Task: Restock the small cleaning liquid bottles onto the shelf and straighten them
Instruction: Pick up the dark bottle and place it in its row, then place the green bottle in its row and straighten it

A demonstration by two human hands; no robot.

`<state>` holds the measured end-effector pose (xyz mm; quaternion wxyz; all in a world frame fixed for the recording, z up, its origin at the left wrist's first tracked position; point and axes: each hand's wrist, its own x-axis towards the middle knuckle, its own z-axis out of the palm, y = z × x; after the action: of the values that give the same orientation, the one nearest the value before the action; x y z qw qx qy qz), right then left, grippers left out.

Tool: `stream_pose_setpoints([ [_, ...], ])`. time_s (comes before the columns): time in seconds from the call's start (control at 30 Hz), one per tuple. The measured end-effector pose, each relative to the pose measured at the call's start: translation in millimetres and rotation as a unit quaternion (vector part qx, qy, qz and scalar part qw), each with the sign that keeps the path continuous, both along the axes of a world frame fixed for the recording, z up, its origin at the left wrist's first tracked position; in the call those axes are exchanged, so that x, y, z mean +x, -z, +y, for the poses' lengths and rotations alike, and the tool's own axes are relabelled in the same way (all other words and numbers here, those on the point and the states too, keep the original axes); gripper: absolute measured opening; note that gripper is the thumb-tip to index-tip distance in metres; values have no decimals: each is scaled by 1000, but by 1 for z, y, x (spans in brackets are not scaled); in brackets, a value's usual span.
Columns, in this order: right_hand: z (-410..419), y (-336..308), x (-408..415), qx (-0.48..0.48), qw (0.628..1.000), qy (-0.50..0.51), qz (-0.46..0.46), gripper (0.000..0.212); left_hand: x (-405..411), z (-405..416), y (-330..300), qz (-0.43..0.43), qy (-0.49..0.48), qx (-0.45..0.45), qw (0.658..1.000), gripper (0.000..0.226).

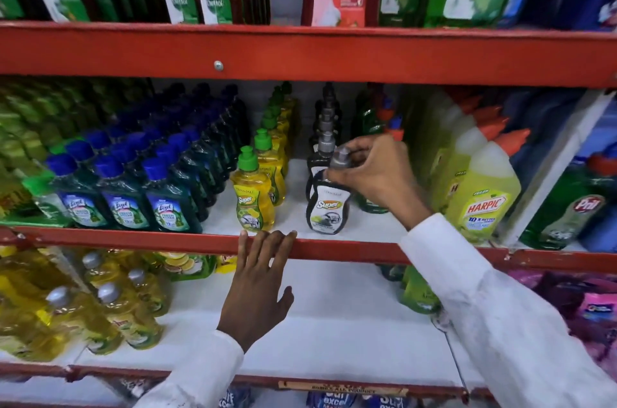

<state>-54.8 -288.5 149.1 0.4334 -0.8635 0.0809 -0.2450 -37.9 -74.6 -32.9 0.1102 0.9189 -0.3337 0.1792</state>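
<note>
On middle shelf [334, 234], right hand [374, 173] pinches cap of front black bottle [329, 207], standing at row head beside yellow bottles [253, 197]. Left hand [260, 277] flat, empty, fingers on shelf lip. Step: straightening. Next, likely: square label forward, release.

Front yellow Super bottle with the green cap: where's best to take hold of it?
Probably the narrow neck under the green cap of the yellow Super bottle, from above and in front. It stands upright at the shelf edge, with Lizol bottles close on its left.
</note>
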Motion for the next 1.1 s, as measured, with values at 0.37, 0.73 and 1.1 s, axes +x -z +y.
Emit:
stream_pose_setpoints([
  [0.37,10,21,40,-41,999,15,4,31,0,2,-2,17,11,-4,1000,93],
  [0.73,-17,48,-41,-194,971,124,-66,40,-23,-55,-2,-28,55,-11,998,77],
  [1.1,-178,107,-137,-70,890,412,-181,42,-42,-160,2,-53,138,-10,989,68],
])
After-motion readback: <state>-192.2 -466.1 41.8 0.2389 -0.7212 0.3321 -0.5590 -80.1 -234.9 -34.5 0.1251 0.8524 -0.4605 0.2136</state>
